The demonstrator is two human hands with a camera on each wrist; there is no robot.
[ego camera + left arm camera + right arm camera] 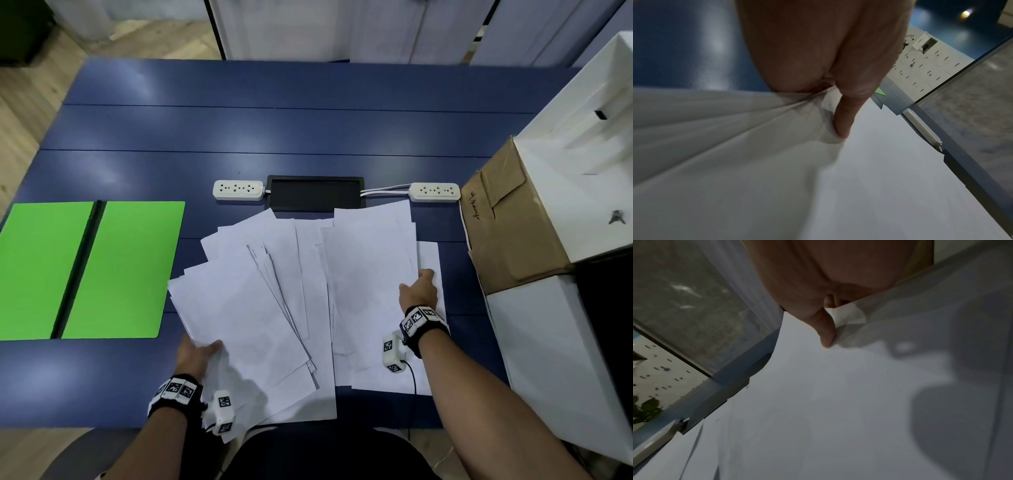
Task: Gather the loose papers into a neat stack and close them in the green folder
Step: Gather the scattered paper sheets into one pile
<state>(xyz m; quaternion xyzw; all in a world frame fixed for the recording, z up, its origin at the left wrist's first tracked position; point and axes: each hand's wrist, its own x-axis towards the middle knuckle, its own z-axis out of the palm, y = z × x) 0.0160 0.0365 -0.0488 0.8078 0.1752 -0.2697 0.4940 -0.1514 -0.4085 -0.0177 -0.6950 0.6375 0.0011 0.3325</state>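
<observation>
Several loose white papers (291, 294) lie fanned across the blue table (274, 130) in front of me. The green folder (113, 270) lies open and flat at the left, with a black spine down its middle. My left hand (197, 353) grips the near-left edge of the left sheets, thumb (844, 120) on top and fingers underneath, lifting them. My right hand (423, 286) pinches the right edge of the right-hand sheets (838, 402), thumb (826, 335) on top; its other fingers are hidden under the paper.
Two white power strips (238, 190) (435, 192) flank a black cable tray (315, 193) behind the papers. A brown cardboard box (507, 222) and white cabinets (582, 144) crowd the right edge. The near table edge runs under the papers.
</observation>
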